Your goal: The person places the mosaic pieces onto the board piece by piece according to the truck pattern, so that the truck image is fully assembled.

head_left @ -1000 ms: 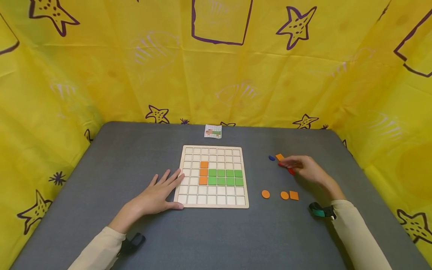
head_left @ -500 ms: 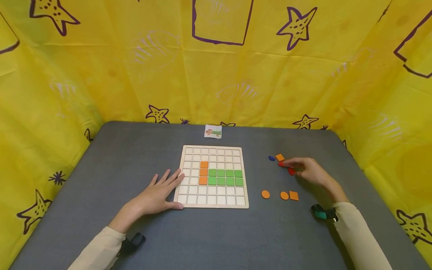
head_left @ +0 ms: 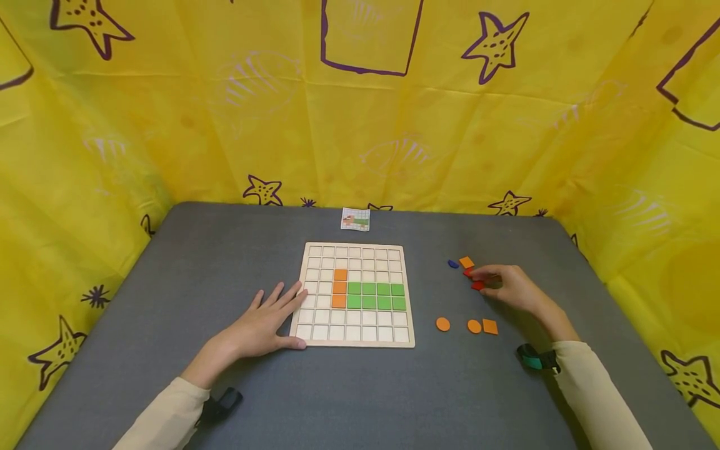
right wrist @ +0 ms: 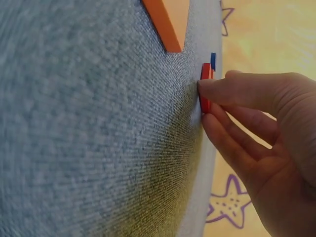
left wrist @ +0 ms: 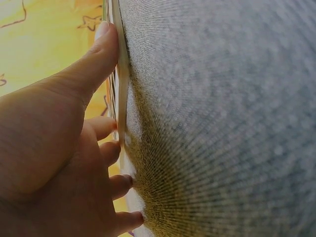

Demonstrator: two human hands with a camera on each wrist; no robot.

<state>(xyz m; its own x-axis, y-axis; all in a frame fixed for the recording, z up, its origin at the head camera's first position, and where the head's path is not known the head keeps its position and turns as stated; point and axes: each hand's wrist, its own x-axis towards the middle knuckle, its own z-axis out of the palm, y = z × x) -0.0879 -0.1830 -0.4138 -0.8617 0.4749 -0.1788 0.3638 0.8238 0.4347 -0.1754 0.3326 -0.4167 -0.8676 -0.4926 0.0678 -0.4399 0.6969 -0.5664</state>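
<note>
My left hand [head_left: 255,328] lies with fingers spread at the left edge of a wooden grid board [head_left: 362,342], fingertips on its rim. In the left wrist view, the thumb [left wrist: 101,54] touches the board's edge. Three orange squares [head_left: 339,287] stand in a column on the board, beside two rows of green squares [head_left: 369,302]. My right hand [head_left: 514,290] is at two small flat red pieces [head_left: 477,285] right of the board. Its thumb and fingers pinch a red piece [right wrist: 206,94] at table level in the right wrist view.
An orange square [head_left: 466,262] and a blue half-round piece [head_left: 452,264] lie just beyond the red pieces. Nearer are two orange discs [head_left: 442,324] and another orange square [head_left: 490,327]. A small picture card [head_left: 355,219] lies behind the board. Yellow cloth [head_left: 360,125] surrounds the table.
The nearer red piece has shifted slightly left, towards the other red one, with my right thumb at it. My left hand and the board have stayed put.
</note>
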